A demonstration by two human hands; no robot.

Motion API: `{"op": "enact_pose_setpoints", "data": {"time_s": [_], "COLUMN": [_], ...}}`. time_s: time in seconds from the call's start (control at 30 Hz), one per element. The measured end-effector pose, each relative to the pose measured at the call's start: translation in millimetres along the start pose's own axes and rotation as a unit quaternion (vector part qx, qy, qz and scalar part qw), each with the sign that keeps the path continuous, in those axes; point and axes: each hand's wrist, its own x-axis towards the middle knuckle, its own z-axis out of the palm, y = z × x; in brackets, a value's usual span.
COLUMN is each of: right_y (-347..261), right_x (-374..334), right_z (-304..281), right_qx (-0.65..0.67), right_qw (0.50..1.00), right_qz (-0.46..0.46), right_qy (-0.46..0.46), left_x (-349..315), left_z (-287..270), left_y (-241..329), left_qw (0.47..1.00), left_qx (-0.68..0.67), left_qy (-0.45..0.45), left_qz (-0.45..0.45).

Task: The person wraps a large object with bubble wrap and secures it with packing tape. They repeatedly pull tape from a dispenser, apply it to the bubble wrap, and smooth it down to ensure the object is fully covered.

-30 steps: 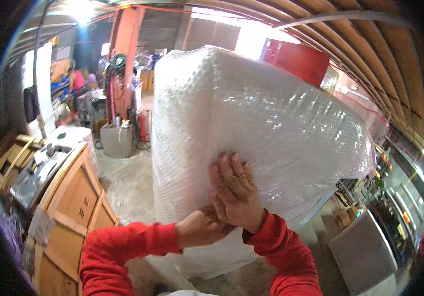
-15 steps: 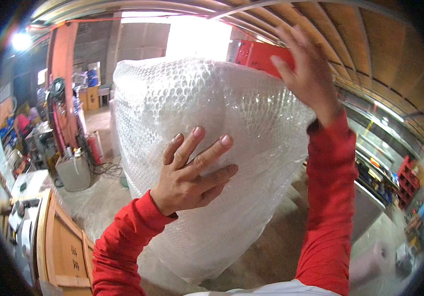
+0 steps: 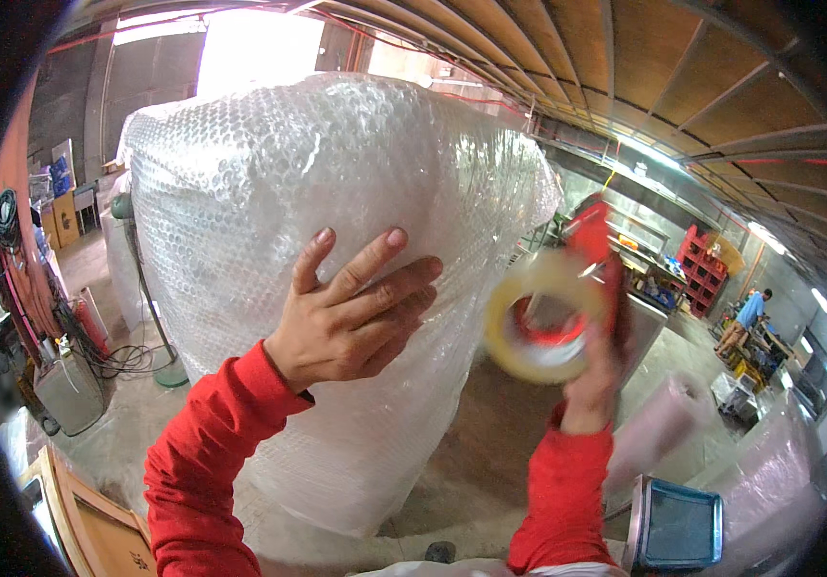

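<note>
Just ahead of the worker: a tall bundle (image 3: 269, 192) in clear bubble wrap filled the middle of the room from where I watched, narrowing as it reached down toward the floor

Left hand (image 3: 341, 327): its fingers were spread before the near face of the bundle, palm side toward the wrap; whether it pressed or only hovered I could not tell

Right hand (image 3: 598, 370): it was closed about a red tape dispenser (image 3: 588, 231), raised just beside the bundle on the right; blur hid how each finger sat

Tape: a pale yellowish roll (image 3: 506, 332) sat on the dispenser, apart from the left hand; I could make out no loose end

Step in hand: to my eye, steadying the wrap with one hand while the other had tape at the ready

Next move: as I judged it, the wrap needed holding flat, with the tape's free end found and fingers kept clear of it

Around the work: a pinkish roll of wrap (image 3: 659, 423) was to the right, a wooden crate (image 3: 96, 534) near left, another person (image 3: 748, 313) far right
</note>
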Motion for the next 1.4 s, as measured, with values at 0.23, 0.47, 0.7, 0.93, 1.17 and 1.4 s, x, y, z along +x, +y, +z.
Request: {"op": "enact_pose_setpoints", "data": {"time_s": [0.23,0.47,0.7,0.93,1.17,1.4], "right_y": [24.9,24.9,31.5,29.7,27.0,17.8], "right_x": [-63.8,-87.8,-95.1,-128.8,-111.6,-54.4], "right_z": [30.7,25.3,9.9,-30.5,-25.4,35.9], "right_qx": [-0.102,-0.115,-0.134,0.122,0.064,0.013], "right_qw": [0.972,0.935,0.918,0.957,0.981,0.982], "right_qz": [0.028,0.029,0.116,0.227,0.170,0.045], "right_qy": [-0.210,-0.334,-0.356,-0.130,-0.060,-0.184], "left_x": [-7.9,13.1,30.4,7.5,8.3,29.6], "left_z": [-4.0,-16.1,-24.9,-16.1,-17.1,-32.2], "left_y": [-2.6,9.1,33.8,18.9,14.5,10.9], "left_qw": [0.997,0.999,0.975,0.990,0.991,0.994], "left_qx": [-0.021,0.024,0.137,0.108,0.019,-0.045], "left_qy": [-0.061,-0.028,-0.175,-0.084,-0.132,-0.100], "left_qz": [-0.039,-0.034,-0.007,0.021,0.033,-0.014]}}
